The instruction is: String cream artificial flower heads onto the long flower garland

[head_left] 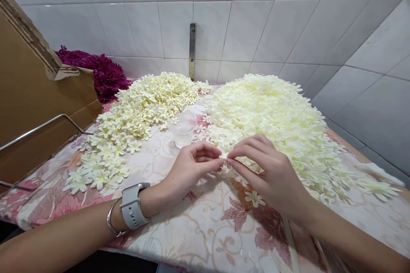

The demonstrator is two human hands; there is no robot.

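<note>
My left hand (199, 163) and my right hand (263, 165) meet fingertip to fingertip over the table, both closed in a pinch. Between them sits a small pale artificial flower (225, 154), mostly covered by the fingers. Right behind my right hand rises a large heap of white-green artificial flowers (272, 106). A second heap, of creamier flowers (153, 98), spreads at the left. Beyond my left wrist stands a small clear plastic cup (183, 132). One loose flower (255, 198) lies on the cloth below my right hand.
A floral tablecloth (192, 234) covers the table. On the left are an open cardboard box (41, 89), a bent metal rod (38, 130) and a bunch of purple flowers (99, 72). White tiled walls (250, 21) close off the back and right, with a metal bracket (192, 51) fixed there.
</note>
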